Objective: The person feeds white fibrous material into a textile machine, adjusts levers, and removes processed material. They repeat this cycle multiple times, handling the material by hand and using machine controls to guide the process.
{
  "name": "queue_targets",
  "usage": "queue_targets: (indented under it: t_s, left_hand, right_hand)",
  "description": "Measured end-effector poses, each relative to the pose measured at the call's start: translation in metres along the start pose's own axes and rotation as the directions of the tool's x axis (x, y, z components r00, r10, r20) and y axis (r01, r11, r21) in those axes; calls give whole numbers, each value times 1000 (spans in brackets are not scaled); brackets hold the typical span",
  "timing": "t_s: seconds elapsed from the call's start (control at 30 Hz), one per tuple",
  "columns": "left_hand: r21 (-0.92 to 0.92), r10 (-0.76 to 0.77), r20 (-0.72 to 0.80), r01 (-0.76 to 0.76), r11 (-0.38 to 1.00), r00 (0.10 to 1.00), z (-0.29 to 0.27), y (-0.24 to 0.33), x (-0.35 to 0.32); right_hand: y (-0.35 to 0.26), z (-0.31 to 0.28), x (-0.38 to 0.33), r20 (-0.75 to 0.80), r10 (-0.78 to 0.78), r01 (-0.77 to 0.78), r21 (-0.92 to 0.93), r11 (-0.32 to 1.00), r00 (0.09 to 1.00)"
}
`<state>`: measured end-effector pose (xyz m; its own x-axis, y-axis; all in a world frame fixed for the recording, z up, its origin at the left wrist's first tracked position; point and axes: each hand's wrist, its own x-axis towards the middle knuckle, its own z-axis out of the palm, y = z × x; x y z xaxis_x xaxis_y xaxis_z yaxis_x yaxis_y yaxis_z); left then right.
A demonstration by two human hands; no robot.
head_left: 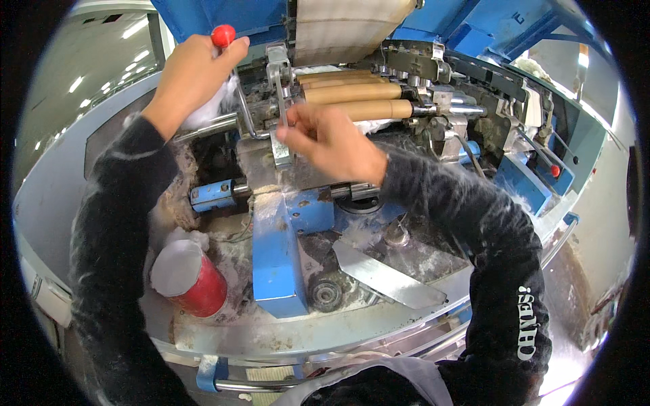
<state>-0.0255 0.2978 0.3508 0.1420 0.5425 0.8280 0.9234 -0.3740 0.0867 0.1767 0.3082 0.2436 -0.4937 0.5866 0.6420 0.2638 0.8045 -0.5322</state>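
My left hand is closed around a bent metal lever, just below its red ball knob. My right hand, a little blurred, has its fingers curled and pinched beside an upright metal arm. What its fingertips hold, if anything, does not show. Tan-covered rollers lie side by side behind my right hand. White fluffy fibre clings near the lever, and lint covers both black sleeves.
A red bucket-like container with a white inside stands low on the left. Beside it are a blue metal housing and a slanted silver plate. A second red-knobbed lever is at right. Raised blue panels stand behind.
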Motion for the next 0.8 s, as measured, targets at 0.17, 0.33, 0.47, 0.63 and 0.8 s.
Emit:
queue_targets:
  t_s: [0.17,0.33,0.47,0.63,0.8]
  left_hand:
    - [-66,73,-29,-75,995,997,-13,9,-32]
    - [-111,242,22,-239,965,970,-32,33,-80]
    - [136,393,223,-428,894,892,-39,40,-134]
    - [146,449,432,-552,821,782,-42,36,-163]
    - [148,395,583,-571,807,710,-42,41,-159]
  right_hand:
    - [3,-9,-44,509,-460,648,-287,706,727]
    - [34,-67,-22,181,-446,430,-711,557,876]
    - [66,-84,-2,264,-295,340,-909,243,918]
    - [54,-93,-2,315,-260,389,-863,322,913]
    - [4,-115,-21,349,-330,437,-866,245,877]
